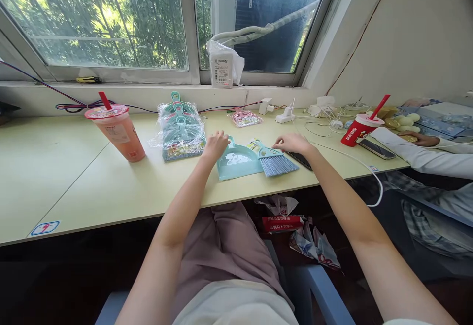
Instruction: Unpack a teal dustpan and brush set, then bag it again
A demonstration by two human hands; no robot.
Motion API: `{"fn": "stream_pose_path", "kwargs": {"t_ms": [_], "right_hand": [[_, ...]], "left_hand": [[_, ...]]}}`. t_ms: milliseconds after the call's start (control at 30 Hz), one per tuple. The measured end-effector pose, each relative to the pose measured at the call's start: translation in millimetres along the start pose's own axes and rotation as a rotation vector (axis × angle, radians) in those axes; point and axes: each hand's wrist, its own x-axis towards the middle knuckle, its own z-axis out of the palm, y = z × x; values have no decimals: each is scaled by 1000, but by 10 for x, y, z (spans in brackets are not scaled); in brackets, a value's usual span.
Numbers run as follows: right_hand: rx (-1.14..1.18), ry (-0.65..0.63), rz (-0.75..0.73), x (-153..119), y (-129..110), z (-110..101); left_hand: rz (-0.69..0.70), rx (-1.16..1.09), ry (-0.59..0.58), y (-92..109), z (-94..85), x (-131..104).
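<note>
A light green dustpan [239, 163] lies on the table, and a small brush [276, 161] with blue-grey bristles rests against its right side. My left hand [217, 145] is at the dustpan's upper left, beside its handle, with loosely bent fingers slightly apart. Just right of the brush's top, my right hand [292, 143] hovers over or rests near the table with bent fingers, holding nothing visible. A yellow label [253, 144] shows behind the brush handle. Further left is a stack of plastic-wrapped dustpan sets [182, 130].
A large pink drink cup [120, 135] stands at left. A dark phone [300, 161] lies partly under my right hand. Behind are a pink wrapped packet [246, 118] and a power strip [285, 115]. At right are a red cup [359, 130], another phone [377, 148] and another person's arm [424, 155].
</note>
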Motion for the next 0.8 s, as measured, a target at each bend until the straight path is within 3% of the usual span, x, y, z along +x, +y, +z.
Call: {"fn": "stream_pose_path", "kwargs": {"t_ms": [133,267,500,667,800], "right_hand": [[98,14,-36,-97,159,22],[68,55,-7,-98,145,60],[-41,-135,-12,164,-95,226],[-15,-56,-10,205,-215,167],[72,120,-29,116,-527,-10]], "left_hand": [[-29,-23,15,9,3,1],[-62,-15,2,6,-13,6],[36,-15,-107,55,69,-7],[-170,-231,-87,1,204,55],[-330,-582,-18,-95,260,186]]}}
